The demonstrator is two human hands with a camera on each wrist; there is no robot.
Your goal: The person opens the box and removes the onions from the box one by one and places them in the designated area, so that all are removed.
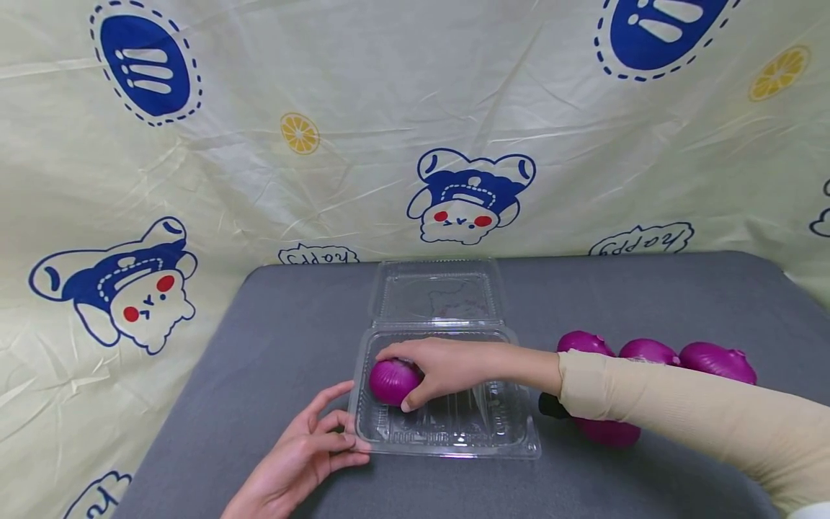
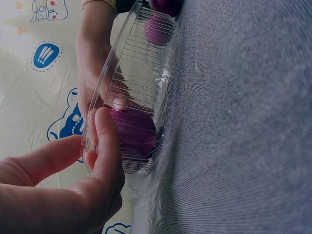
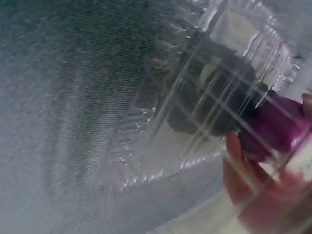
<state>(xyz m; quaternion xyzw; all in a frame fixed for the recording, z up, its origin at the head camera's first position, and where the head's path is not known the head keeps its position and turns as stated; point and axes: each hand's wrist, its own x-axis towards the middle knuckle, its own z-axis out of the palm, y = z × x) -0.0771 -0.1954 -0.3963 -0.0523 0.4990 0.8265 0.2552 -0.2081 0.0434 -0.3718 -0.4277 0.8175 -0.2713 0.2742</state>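
Note:
A purple onion (image 1: 394,383) sits in the left part of a clear plastic clamshell container (image 1: 447,453), whose lid (image 1: 402,292) is folded back behind it. From above, my right hand (image 1: 447,366) grips this onion with fingers and thumb around its sides. At the container's front left corner, my left hand (image 1: 311,443) pinches the rim. The left wrist view shows thumb and finger on that clear rim, with the onion (image 2: 134,134) behind the ribbed wall. Through the plastic, the right wrist view also has the onion (image 3: 273,126).
More purple onions (image 1: 716,362) lie to the container's right, partly covered by my right sleeve (image 1: 681,404). A black object (image 1: 551,406) shows under the right wrist. Grey cloth (image 1: 292,317) covers the table, and a printed sheet (image 1: 363,187) hangs behind.

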